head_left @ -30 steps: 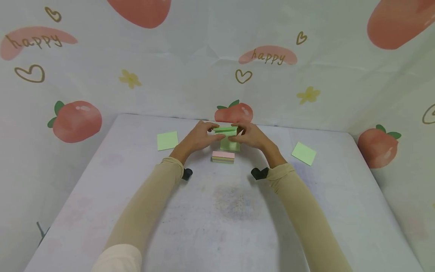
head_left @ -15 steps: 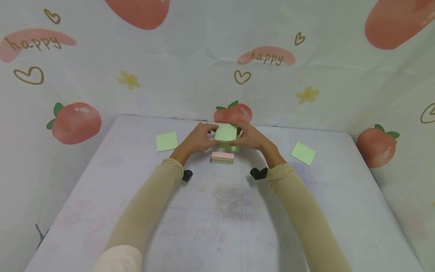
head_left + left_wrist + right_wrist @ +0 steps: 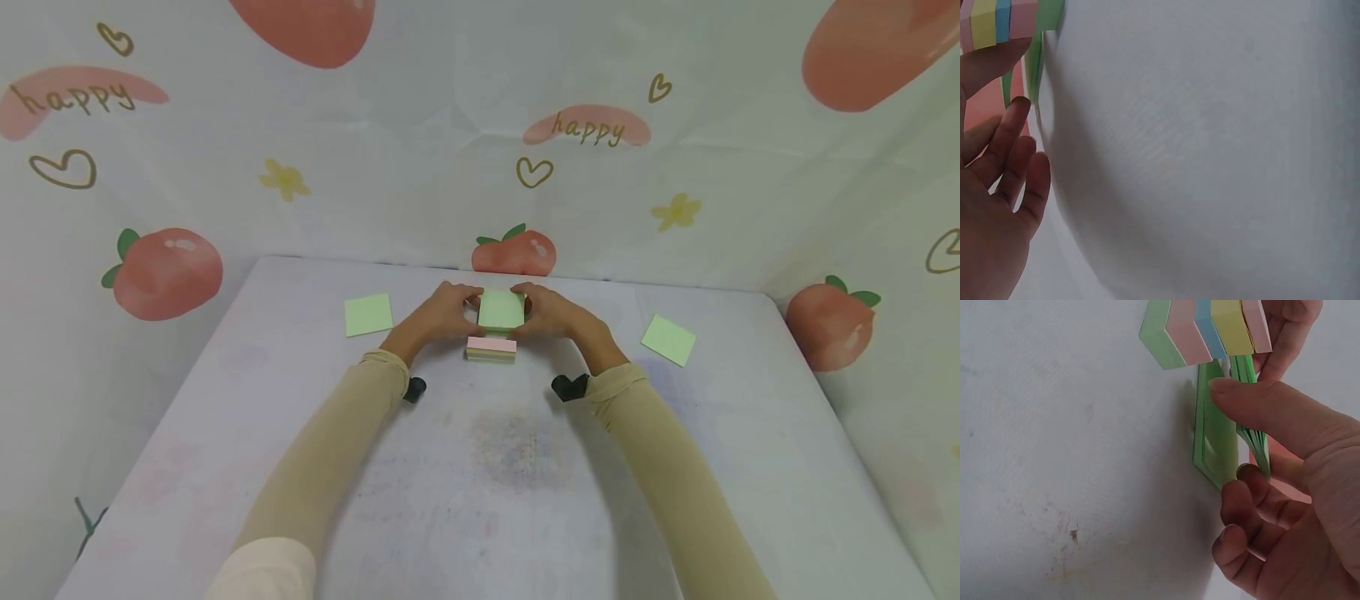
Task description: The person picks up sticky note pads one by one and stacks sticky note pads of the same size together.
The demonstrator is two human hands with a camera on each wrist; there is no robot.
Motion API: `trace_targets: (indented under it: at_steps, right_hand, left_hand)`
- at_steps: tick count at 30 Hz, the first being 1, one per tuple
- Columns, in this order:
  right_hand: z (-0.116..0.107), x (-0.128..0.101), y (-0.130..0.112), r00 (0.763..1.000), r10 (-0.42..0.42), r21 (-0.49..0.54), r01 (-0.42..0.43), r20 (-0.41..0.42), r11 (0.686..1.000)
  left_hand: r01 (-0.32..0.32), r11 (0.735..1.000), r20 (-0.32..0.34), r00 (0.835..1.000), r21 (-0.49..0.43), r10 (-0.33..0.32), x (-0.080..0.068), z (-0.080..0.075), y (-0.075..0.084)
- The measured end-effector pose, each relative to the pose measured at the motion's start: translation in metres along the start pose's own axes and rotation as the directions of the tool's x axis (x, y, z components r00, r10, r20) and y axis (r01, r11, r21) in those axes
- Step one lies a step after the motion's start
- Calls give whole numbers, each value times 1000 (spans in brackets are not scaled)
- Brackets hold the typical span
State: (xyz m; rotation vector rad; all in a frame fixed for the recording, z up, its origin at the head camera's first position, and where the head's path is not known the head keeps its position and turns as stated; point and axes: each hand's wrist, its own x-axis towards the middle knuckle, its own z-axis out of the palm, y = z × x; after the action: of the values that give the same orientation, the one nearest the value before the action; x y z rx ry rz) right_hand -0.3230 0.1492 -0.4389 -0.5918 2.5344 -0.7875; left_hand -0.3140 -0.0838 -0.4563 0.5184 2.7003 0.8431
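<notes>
At the centre of the head view, the left hand (image 3: 438,315) and right hand (image 3: 551,315) are pinching a green sticky-note sheaf (image 3: 501,309), grip clamped on its edges, just above the multicoloured pad (image 3: 492,348) lying on the bench (image 3: 480,467).

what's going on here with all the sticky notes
A person at a table holds a green note between both hands, the left hand on its left edge and the right hand on its right. The right wrist view shows the fingers pinching thin green sheets. Just in front of the hands lies a multicoloured pad, pink on top. Two single green notes lie flat, one at far left, one at far right.
</notes>
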Motion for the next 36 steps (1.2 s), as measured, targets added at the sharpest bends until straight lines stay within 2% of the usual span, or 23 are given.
trace_targets:
  at_steps: [16,25,36]
  right_hand:
    - [2,2,8,996,76,-41,-74,52,996]
    - [-1,-1,10,990,124,-15,-123,63,992]
    - [-1,-2,12,992,123,-15,-122,35,992]
  left_hand:
    - [-24,997,5,1000,67,24,3,1,-2]
    - [-10,1000,4,1000,-15,10,1,4,-6]
    - [-15,1000,2,1000,-15,15,2,4,-5]
